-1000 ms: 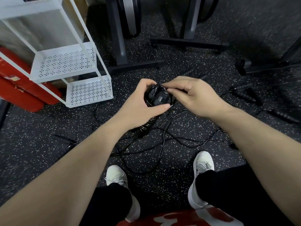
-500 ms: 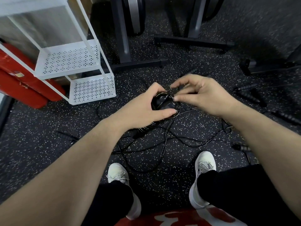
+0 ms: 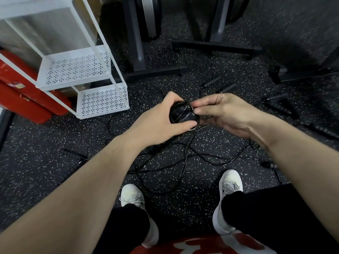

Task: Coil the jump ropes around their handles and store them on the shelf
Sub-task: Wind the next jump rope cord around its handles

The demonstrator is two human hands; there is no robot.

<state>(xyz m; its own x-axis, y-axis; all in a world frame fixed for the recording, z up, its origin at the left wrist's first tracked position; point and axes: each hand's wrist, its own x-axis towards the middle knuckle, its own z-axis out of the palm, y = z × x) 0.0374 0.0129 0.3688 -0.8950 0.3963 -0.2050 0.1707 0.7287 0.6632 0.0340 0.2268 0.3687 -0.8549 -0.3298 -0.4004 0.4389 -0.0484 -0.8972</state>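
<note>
The left hand [image 3: 156, 123] is gripping the rope bundle [image 3: 181, 115] in mid-air right of the white shelf [image 3: 102, 101], while the right hand [image 3: 225, 112], spread moments ago, is now pinching the cord, so coiling is continuing, shelving pending.

Both arms reach forward; the left hand [image 3: 157, 123] curls in a grip, the right hand [image 3: 225, 114] pinches with fingertips [image 3: 197, 111].
</note>
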